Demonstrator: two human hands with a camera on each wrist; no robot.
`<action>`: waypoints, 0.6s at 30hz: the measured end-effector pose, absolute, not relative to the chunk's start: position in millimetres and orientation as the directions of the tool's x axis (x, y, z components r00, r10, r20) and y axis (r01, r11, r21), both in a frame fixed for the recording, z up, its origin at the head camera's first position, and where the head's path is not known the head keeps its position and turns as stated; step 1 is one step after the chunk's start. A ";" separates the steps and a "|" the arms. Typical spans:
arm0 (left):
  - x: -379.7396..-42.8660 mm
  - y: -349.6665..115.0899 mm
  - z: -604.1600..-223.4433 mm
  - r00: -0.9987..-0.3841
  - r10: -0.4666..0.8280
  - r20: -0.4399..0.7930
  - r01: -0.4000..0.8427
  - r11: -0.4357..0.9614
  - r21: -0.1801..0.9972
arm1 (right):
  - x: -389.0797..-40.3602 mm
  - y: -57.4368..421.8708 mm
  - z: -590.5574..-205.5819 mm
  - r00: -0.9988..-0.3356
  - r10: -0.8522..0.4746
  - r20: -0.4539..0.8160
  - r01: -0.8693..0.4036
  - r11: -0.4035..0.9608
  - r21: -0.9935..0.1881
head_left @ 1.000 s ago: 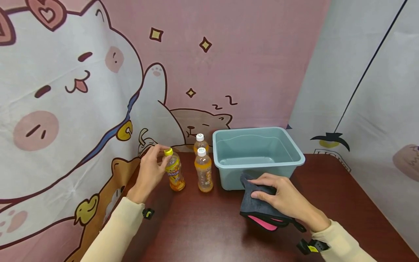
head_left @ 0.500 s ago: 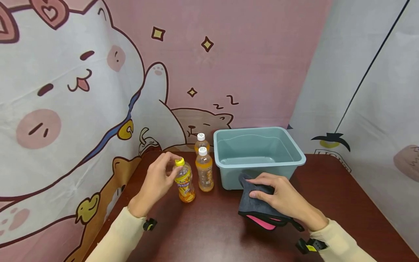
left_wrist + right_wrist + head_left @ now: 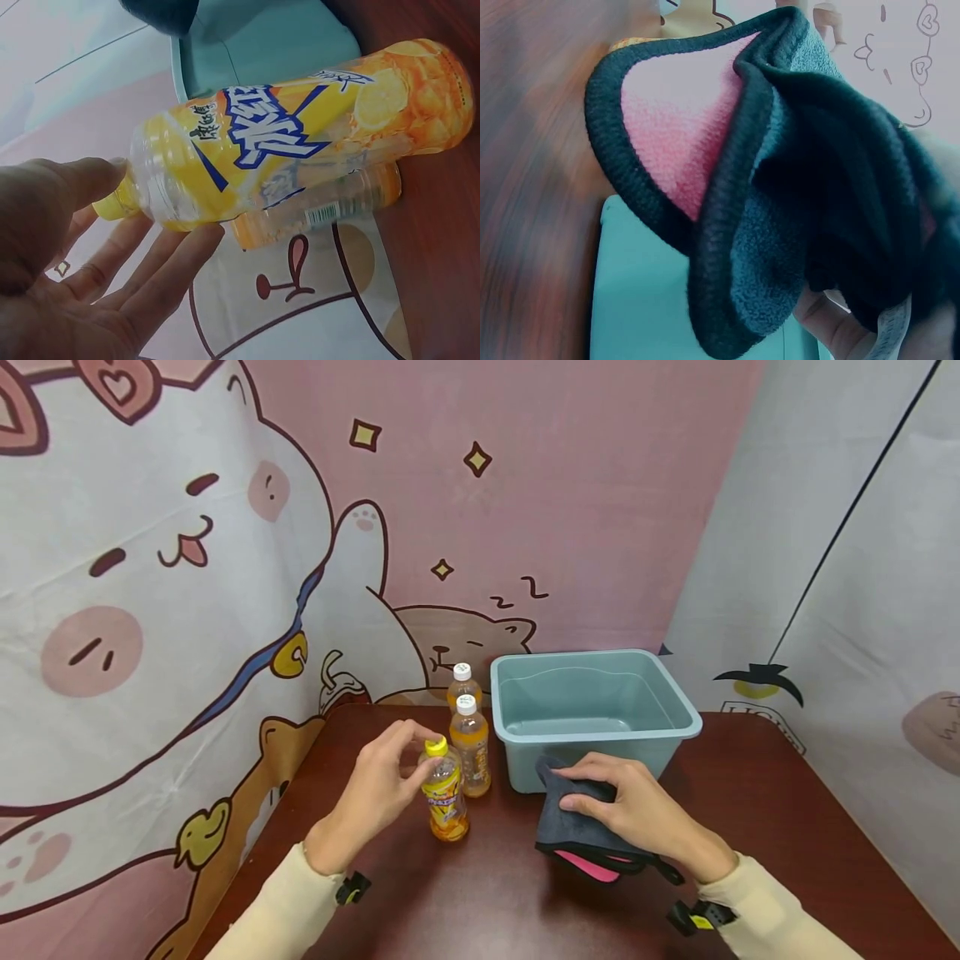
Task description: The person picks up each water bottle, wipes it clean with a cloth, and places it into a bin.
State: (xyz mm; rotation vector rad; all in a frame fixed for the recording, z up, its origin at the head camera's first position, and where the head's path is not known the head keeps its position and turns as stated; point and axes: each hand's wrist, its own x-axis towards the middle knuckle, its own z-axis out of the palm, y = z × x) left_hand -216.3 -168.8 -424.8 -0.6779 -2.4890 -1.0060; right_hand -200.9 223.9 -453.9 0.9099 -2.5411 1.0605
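My left hand point(image 3: 386, 785) pinches the yellow cap of a drink bottle point(image 3: 446, 797) between thumb and fingers. This bottle has a yellow label with blue lettering and some orange-brown liquid low inside; its base is at the dark red table. In the left wrist view the thumb lies on the cap point(image 3: 116, 202) and the other fingers spread along the bottle's neck. My right hand point(image 3: 637, 802) grips a folded dark grey cloth point(image 3: 581, 818) with black edging and a pink side. The right wrist view shows the cloth's pink face point(image 3: 679, 120) and hides most of the fingers.
Two white-capped bottles stand behind the held one, a nearer bottle point(image 3: 470, 752) and a farther bottle point(image 3: 462, 689). To their right is a blue-green plastic bin point(image 3: 585, 746), just behind the cloth. A printed cartoon curtain point(image 3: 600, 510) hangs at the table's back and sides.
My left hand has brought the yellow-capped bottle rightward and nearer to me, now in front of the white-capped bottles. My right hand and the cloth have shifted slightly left.
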 end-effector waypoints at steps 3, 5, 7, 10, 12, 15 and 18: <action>-214.6 -163.9 -423.3 -0.808 0.317 0.498 0.573 0.623 0.533 | -200.9 221.2 -453.3 -0.773 -0.455 0.441 -0.634 0.541 -0.553; -213.4 -160.4 -422.1 -0.801 0.334 0.497 0.583 0.625 0.519 | -201.0 219.1 -452.4 -0.771 -0.455 0.446 -0.636 0.540 -0.550; -211.8 -156.2 -420.8 -0.796 0.350 0.494 0.591 0.630 0.504 | -201.2 216.7 -451.8 -0.769 -0.456 0.449 -0.640 0.538 -0.549; -209.8 -149.4 -420.3 -0.786 0.370 0.495 0.604 0.630 0.488 | -201.7 212.8 -450.2 -0.768 -0.457 0.448 -0.640 0.532 -0.555; -208.3 -144.7 -420.4 -0.778 0.381 0.500 0.616 0.620 0.486 | -202.0 210.6 -448.8 -0.767 -0.459 0.449 -0.642 0.524 -0.560; -207.1 -137.8 -420.9 -0.758 0.402 0.513 0.641 0.602 0.476 | -202.0 207.5 -446.2 -0.760 -0.459 0.460 -0.649 0.520 -0.555; -205.7 -131.0 -421.4 -0.739 0.423 0.525 0.665 0.587 0.462 | -201.8 204.8 -444.6 -0.754 -0.455 0.474 -0.657 0.527 -0.539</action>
